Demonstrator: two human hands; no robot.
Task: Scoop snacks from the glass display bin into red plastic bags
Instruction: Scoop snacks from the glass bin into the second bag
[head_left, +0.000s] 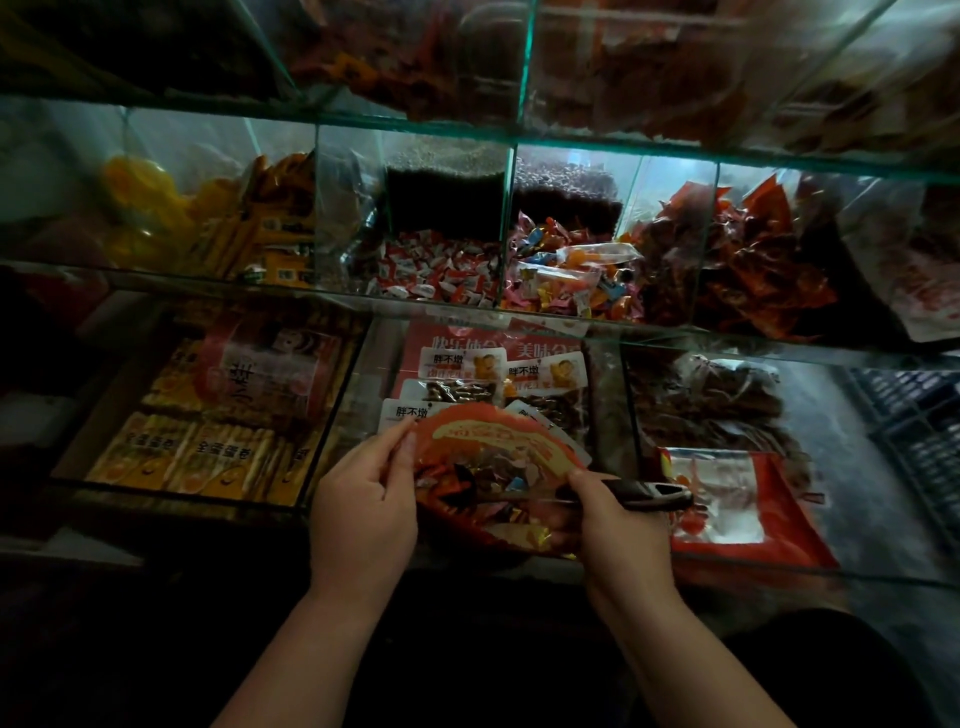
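You empty the scoop into the red bag at the near edge of the glass case.
Your left hand (363, 499) pinches the rim of the red plastic bag (493, 441), so its mouth stays open toward you. Your right hand (618, 525) grips the black handle of the scoop (644, 493), whose head lies inside the bag among wrapped candies (498, 475). The mixed-candy bin (561, 316), probably their source, sits farther back, slightly right.

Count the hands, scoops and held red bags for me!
Hands: 2, left hand, right hand
Scoops: 1, scoop in the right hand
Red bags held: 1, red bag in the left hand
Total: 4
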